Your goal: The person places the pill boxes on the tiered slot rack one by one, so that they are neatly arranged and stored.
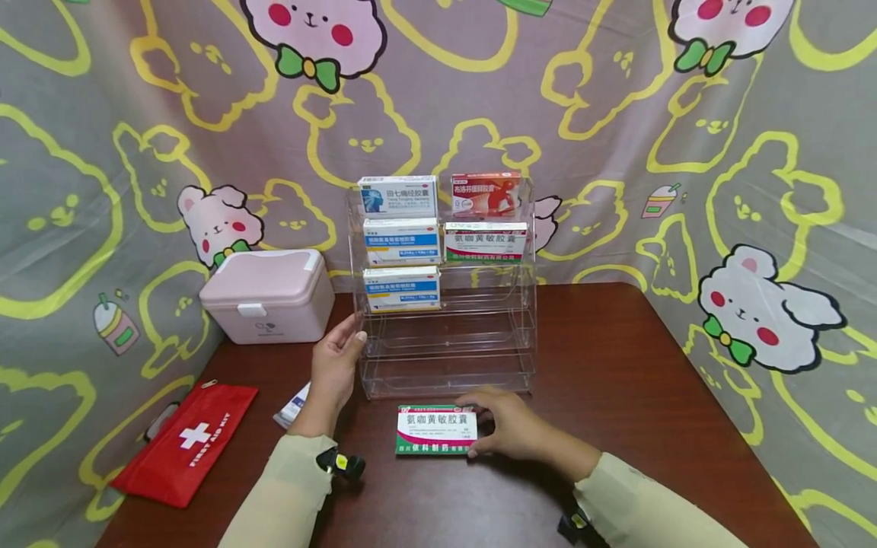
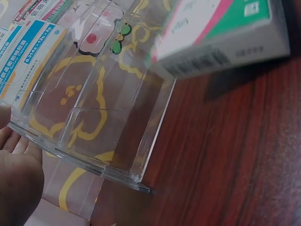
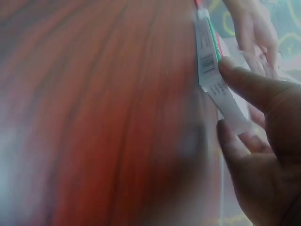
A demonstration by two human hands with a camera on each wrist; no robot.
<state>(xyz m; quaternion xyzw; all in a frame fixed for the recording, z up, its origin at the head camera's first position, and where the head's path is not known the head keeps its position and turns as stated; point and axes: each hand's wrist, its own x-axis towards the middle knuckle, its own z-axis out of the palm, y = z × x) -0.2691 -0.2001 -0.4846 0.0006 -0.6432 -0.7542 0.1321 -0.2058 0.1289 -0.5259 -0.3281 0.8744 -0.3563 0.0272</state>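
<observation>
In the head view my right hand [image 1: 510,426] pinches a green, white and pink medicine box [image 1: 436,431] by its right end, low in front of a clear tiered display rack [image 1: 448,377]. The right wrist view shows the thumb and fingers on either side of the medicine box [image 3: 209,59]. My left hand [image 1: 336,365] grips the left side edge of the rack, thumb toward the front. Several medicine boxes stand in the upper tiers: blue-and-white ones [image 1: 401,289] on the left, a red box [image 1: 485,195] and another green-and-white box [image 1: 485,243] on the right.
A pink lidded case [image 1: 267,301] stands at the back left of the brown table [image 1: 603,365]. Nearer lies a red first aid pouch [image 1: 188,441]. A white-and-blue box [image 1: 293,405] is partly hidden by my left forearm. Patterned cloth [image 1: 582,152] surrounds the table.
</observation>
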